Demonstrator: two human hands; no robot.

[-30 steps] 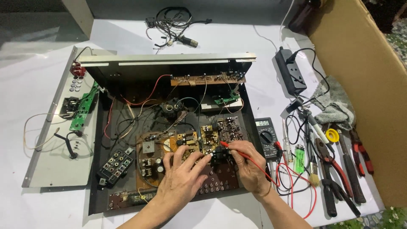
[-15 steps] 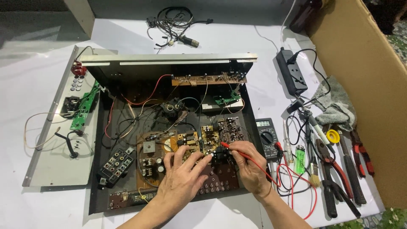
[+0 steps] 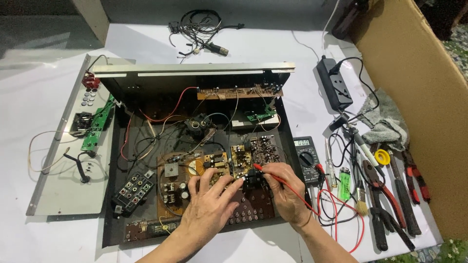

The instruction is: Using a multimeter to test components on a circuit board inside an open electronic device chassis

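An opened black amplifier chassis lies before me, with brown circuit boards inside. My left hand rests on the boards, fingers spread, its fingertips near a small black component. My right hand grips a red multimeter probe, its tip touching the board by that component. A red lead runs from the probe to a grey multimeter just right of the chassis. Whether my left hand holds a second probe is hidden.
The detached front panel lies at the left with a green board. A power strip, cloth, pliers, cutters, screwdrivers and a green lighter lie at the right. A cardboard sheet stands at the far right; loose cables lie at the back.
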